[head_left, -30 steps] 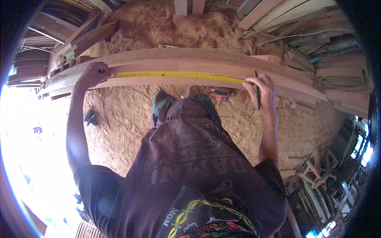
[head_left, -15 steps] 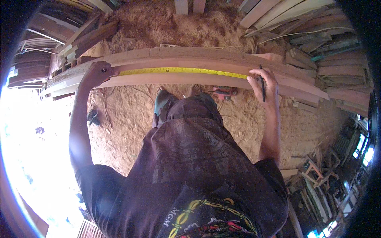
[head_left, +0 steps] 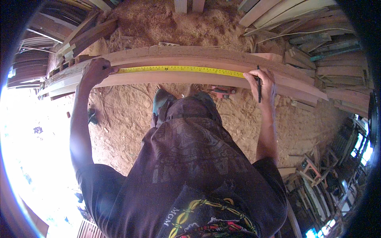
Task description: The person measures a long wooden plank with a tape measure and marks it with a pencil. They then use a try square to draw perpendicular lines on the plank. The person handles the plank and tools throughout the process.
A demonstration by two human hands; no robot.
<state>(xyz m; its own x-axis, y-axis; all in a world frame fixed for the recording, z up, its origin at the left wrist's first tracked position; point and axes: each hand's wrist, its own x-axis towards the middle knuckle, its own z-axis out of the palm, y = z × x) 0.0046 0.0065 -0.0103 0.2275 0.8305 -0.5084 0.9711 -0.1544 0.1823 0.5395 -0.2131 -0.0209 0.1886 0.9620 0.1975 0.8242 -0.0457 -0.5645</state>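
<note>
A yellow tape measure (head_left: 178, 68) lies stretched along a long, pale reddish wooden board (head_left: 174, 77). My left hand (head_left: 95, 72) is closed around the tape's left end; whatever part of the tape is inside the fist is hidden. At the tape's right end, my right hand (head_left: 266, 82) pinches the blade between thumb and fingertips. A thin black pencil or marker (head_left: 259, 89) stands out between the fingers of that same hand, pointing down toward me. The board bears on other timber behind it, with a rough-edged beam (head_left: 190, 50) along its far side.
Stacked planks (head_left: 29, 67) are at the left, with more timber (head_left: 333, 43) at the far right. A red power tool (head_left: 222, 92) rests on the sawdust-covered ground (head_left: 238, 119) beyond my feet. A dark object (head_left: 92, 116) lies left of me, and wooden frames (head_left: 317, 166) stand at the right.
My right hand has shifted slightly left along the tape, its fingers closing in more. The left hand has risen a little. The tape stays stretched along the board.
</note>
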